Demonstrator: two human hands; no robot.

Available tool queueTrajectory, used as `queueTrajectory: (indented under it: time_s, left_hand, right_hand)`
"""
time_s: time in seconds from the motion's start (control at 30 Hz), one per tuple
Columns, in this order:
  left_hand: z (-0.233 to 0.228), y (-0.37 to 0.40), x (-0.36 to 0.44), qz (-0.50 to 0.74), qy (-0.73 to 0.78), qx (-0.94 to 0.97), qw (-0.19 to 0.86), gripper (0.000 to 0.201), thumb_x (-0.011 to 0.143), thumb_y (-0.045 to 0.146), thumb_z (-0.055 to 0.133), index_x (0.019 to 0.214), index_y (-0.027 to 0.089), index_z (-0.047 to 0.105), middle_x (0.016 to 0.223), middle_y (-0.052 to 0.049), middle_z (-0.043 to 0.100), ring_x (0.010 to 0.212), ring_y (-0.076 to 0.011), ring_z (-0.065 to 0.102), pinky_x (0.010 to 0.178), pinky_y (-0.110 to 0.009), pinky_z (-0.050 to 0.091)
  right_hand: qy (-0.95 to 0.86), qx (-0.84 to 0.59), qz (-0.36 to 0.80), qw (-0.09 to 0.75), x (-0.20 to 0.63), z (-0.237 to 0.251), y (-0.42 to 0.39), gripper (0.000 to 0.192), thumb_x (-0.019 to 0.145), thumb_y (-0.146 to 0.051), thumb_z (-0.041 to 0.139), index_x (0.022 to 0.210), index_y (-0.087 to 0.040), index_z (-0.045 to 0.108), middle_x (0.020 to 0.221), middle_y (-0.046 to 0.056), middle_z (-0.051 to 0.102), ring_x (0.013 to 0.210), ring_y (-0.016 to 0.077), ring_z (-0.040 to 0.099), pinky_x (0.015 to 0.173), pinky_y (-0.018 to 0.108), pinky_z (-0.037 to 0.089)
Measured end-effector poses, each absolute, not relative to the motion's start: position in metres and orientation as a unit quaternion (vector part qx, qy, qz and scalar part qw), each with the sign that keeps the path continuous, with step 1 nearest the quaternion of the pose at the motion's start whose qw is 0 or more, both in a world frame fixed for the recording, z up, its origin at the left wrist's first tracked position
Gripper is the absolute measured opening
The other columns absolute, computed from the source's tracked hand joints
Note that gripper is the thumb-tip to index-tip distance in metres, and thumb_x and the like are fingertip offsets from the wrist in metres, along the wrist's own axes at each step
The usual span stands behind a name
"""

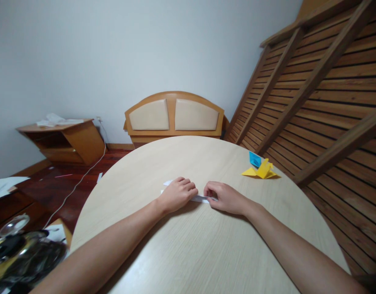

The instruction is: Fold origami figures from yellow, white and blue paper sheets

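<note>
A narrow strip of folded white paper [200,199] lies on the round table [188,245] between my two hands. Curled fingers of my left hand [178,195] press down on the paper's left part and cover most of it. White corners of paper [167,183] stick out beyond that hand on its far left side. At the other end, my right hand [225,197] pinches the strip's edge between thumb and fingers, slightly lifting it. What lies under the left palm is hidden.
Near the table's right edge stand a yellow origami bird [262,170] and a blue folded paper piece [255,159]. A wooden slatted frame [313,98] leans close by on the right. Bags and clutter [29,253] sit low at the left. A headboard [175,116] stands behind.
</note>
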State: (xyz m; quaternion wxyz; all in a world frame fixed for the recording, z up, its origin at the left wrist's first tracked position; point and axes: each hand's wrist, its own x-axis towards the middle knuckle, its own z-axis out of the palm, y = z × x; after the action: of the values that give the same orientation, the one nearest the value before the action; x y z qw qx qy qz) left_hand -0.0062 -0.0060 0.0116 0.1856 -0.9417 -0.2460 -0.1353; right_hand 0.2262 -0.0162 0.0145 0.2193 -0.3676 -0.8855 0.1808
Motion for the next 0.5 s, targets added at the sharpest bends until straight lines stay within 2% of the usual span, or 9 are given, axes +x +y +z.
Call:
queueTrajectory:
  time_s: [0.2,0.33,0.5]
  left_hand:
    - [0.014,-0.007,-0.008,-0.100,-0.225,-0.958,0.146,0.012,0.096,0.021,0.055,0.090,0.018,0.065,0.095,-0.004,0.070,0.085,-0.0176,0.063,0.070,-0.029,0.045]
    - [0.015,-0.010,-0.011,-0.115,-0.221,-0.963,0.102,0.013,0.094,0.026,0.056,0.099,0.021,0.067,0.098,-0.004,0.070,0.085,-0.0165,0.064,0.072,-0.028,0.047]
    - [0.017,-0.012,-0.012,-0.134,-0.210,-0.966,0.072,0.020,0.097,0.031,0.053,0.107,0.023,0.069,0.104,-0.004,0.071,0.090,-0.0163,0.066,0.077,-0.028,0.050]
  right_hand:
    - [-0.897,-0.340,0.195,0.203,0.232,0.022,-0.018,0.022,0.070,-0.005,0.060,0.085,-0.020,0.067,0.084,0.001,0.065,0.076,0.0164,0.059,0.071,0.026,0.045]
    - [-0.901,-0.322,0.213,0.196,0.237,0.022,-0.016,0.024,0.073,-0.005,0.062,0.085,-0.021,0.075,0.090,0.003,0.068,0.085,0.0184,0.063,0.079,0.029,0.047]
    - [-0.899,-0.328,0.223,0.187,0.240,0.024,-0.015,0.024,0.079,-0.010,0.064,0.091,-0.024,0.079,0.093,0.004,0.071,0.087,0.0188,0.064,0.082,0.030,0.047]
